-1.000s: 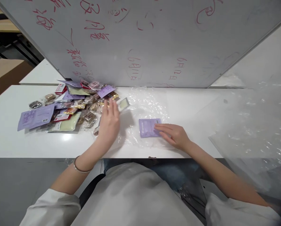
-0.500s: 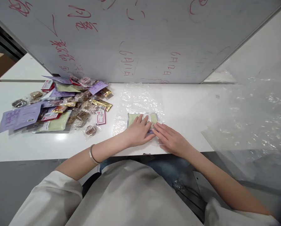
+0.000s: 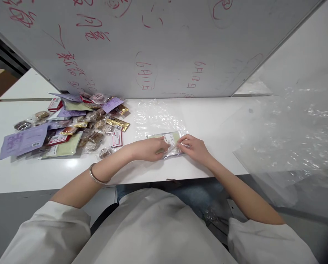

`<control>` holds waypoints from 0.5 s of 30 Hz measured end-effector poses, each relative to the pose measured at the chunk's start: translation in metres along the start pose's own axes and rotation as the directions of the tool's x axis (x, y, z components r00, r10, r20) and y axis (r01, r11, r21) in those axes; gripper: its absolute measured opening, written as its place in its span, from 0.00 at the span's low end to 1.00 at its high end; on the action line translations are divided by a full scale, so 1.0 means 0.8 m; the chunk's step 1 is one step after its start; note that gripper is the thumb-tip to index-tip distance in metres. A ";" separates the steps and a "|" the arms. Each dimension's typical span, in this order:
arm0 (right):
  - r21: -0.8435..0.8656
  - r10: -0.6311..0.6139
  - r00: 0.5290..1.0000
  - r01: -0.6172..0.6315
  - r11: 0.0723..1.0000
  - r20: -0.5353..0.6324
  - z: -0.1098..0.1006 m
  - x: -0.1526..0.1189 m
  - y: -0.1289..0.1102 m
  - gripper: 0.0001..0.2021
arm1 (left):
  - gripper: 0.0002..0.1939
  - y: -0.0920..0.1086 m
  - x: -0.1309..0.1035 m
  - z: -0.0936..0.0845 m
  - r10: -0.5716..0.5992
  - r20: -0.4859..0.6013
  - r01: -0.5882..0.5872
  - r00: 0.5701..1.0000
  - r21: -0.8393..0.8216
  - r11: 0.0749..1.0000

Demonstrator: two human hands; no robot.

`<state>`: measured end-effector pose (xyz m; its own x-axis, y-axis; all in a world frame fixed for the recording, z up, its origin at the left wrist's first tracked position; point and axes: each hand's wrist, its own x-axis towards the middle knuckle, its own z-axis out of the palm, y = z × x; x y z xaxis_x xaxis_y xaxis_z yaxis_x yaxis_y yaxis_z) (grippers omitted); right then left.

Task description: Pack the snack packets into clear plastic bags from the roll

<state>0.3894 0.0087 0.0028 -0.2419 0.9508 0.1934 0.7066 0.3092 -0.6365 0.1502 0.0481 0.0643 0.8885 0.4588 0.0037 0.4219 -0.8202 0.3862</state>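
A pale green packet (image 3: 175,137) lies near the table's front edge, at the lower end of a sheet of clear plastic wrap (image 3: 158,115). Over the packet's left part rests my left hand (image 3: 152,149), its index finger stretched across the label and the other fingers partly hidden. My right hand (image 3: 193,147) is at the packet's right end, thumb and fingertips pinched together on a fold of the clear wrap.
A heap of snack packets (image 3: 92,139) in purple, green, red and gold covers the table's left side. A whiteboard (image 3: 169,47) with red writing stands along the back. More clear plastic (image 3: 290,139) hangs over the table at the right.
My left hand has shifted left, uncovering more of the packet's label. My right hand has risen slightly and its fingers have gone from laid flat to pinched. The view has shifted a little.
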 end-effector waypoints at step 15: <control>0.017 -0.051 0.993 0.050 0.999 0.107 0.010 0.014 0.002 0.17 | 0.17 -0.019 -0.081 0.056 -0.278 -0.285 0.228 0.918 -0.197 0.954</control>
<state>0.3822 0.0200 -0.0023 -0.3474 0.9265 0.1447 0.6826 0.3556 -0.6384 0.0944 0.0154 0.0170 0.6468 0.7460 0.1585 0.5692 -0.6105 0.5508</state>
